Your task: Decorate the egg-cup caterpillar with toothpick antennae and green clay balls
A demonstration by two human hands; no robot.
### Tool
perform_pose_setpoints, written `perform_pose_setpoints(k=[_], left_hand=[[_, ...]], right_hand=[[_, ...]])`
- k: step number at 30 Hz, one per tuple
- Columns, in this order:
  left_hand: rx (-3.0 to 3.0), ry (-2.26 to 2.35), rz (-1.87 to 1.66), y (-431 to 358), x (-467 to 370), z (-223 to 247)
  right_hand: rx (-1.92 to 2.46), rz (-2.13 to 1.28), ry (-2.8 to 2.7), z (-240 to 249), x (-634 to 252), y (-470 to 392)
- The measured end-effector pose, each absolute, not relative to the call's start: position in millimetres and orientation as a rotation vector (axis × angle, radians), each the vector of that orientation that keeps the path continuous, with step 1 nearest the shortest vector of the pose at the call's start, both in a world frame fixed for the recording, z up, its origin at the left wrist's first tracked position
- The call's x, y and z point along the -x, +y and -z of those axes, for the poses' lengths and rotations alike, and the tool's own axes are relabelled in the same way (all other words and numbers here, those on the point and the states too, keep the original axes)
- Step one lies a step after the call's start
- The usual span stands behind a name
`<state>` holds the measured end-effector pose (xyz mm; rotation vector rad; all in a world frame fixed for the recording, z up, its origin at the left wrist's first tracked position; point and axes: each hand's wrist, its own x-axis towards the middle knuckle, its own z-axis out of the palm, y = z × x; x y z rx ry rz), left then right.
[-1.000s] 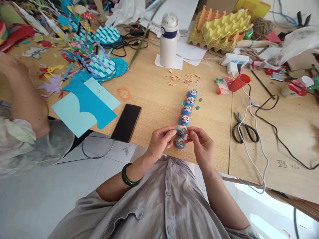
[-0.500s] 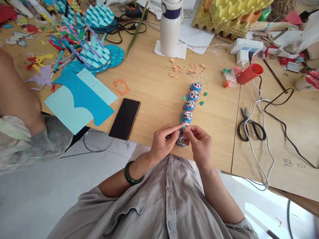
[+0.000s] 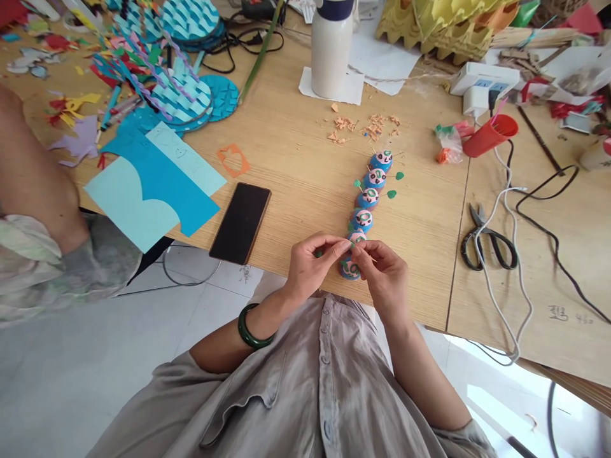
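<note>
A row of small blue balls with pink faces runs up the table, with green and dark marks on top. Thin sticks poke out of some, and several carry flat green clay-like tips. My left hand and my right hand meet over the near end of the row. Their fingertips pinch a tiny green piece between them. Directly below my fingers lies the nearest ball, while the one behind it is partly hidden by them.
Left of my hands lie a black phone and blue paper sheets. Scissors and cables are at right, near a red cup. A white bottle stands behind orange crumbs. Another person's arm rests at far left.
My left fingers have curled in more, with the index finger bent beside the thumb. Both hands stay at the same spot over the row. The view has shifted slightly.
</note>
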<state>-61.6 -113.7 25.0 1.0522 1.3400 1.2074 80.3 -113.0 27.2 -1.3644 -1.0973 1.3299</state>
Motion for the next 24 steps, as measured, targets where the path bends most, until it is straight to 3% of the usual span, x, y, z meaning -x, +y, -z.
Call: perform_pose_setpoints(k=[9,19,24], left_hand=[[-1.269,1.311,-1.270,-120.3,61.4,-21.9],[-0.784,1.199,-1.177,-117.7,54.9,-17.2],[-0.864,1.231,-1.154,-119.8,55.0,-17.6]], right_hand=[[1.406,-1.200,-1.089,-31.4,-82.3,-116.1],[1.416,-1.168,-1.045,-29.1,-82.1,-117.1],[1.380,-1.000,-1.308,-27.5,-83.2,-118.0]])
